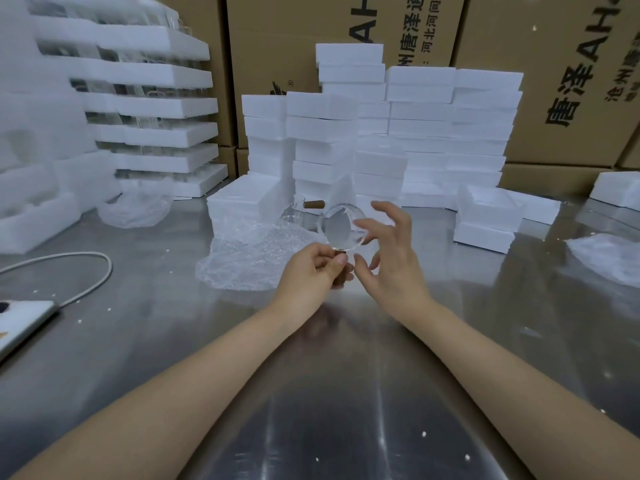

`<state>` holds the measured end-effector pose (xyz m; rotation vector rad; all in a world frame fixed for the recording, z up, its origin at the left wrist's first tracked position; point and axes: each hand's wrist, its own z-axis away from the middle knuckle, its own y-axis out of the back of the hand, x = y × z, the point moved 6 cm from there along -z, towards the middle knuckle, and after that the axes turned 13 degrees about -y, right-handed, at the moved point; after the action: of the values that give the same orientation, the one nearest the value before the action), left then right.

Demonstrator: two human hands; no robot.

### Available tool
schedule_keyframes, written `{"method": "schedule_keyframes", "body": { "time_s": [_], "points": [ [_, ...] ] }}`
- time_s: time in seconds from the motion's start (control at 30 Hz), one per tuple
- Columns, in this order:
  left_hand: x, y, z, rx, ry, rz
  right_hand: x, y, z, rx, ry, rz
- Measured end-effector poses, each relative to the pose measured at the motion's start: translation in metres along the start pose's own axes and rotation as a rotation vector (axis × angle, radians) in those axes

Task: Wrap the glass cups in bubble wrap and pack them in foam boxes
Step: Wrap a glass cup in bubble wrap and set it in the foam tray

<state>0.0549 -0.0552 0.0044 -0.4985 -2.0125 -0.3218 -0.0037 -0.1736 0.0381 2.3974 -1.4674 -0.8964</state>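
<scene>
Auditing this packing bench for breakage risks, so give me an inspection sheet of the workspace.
Surface: metal table, shiny, dotted with white crumbs.
Job's things: glass cup held above table; second cup behind bubble wrap; foam boxes stacked at back.
Clutter: crumpled plastic bag, far left.
Grippers: left hand pinches cup by its handle; right hand open, fingers at its rim.
Cables: white cable looping to flat device at left edge.
Surroundings: printed cartons behind; foam trays of glassware stacked left.

Both forearms extended, left hand (pixel 313 268) pinching handle of glass cup (pixel 343 228), right hand (pixel 388 258) open, fingers (pixel 374 226) spread
</scene>
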Motion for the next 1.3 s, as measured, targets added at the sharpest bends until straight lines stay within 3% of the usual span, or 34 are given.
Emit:
{"method": "schedule_keyframes", "body": {
  "time_s": [0.1,0.23,0.5,0.7,0.83,1.17,1.3],
  "points": [
    [0.004,0.004,-0.002,0.029,-0.018,0.068,0.01,-0.006,0.001,-0.084,-0.203,-0.202],
    [0.008,0.004,-0.001,0.032,-0.032,0.061,0.022,-0.017,0.006,-0.224,-0.357,-0.207],
    [0.008,0.004,-0.001,0.058,-0.024,0.085,0.021,-0.02,0.008,-0.322,-0.461,-0.283],
    [0.01,0.007,-0.001,0.108,-0.007,0.077,0.011,-0.027,0.011,-0.437,-0.575,-0.553],
    [0.009,0.009,-0.001,0.161,0.046,0.11,0.005,-0.036,0.013,-0.419,-0.676,-0.696],
    [0.007,0.005,0.004,0.181,0.064,0.156,0.015,-0.033,0.012,-0.401,-0.761,-0.778],
    [0.005,0.006,0.005,0.181,0.08,0.053,0.008,-0.033,0.014,-0.442,-0.743,-0.714]
  ]
}}
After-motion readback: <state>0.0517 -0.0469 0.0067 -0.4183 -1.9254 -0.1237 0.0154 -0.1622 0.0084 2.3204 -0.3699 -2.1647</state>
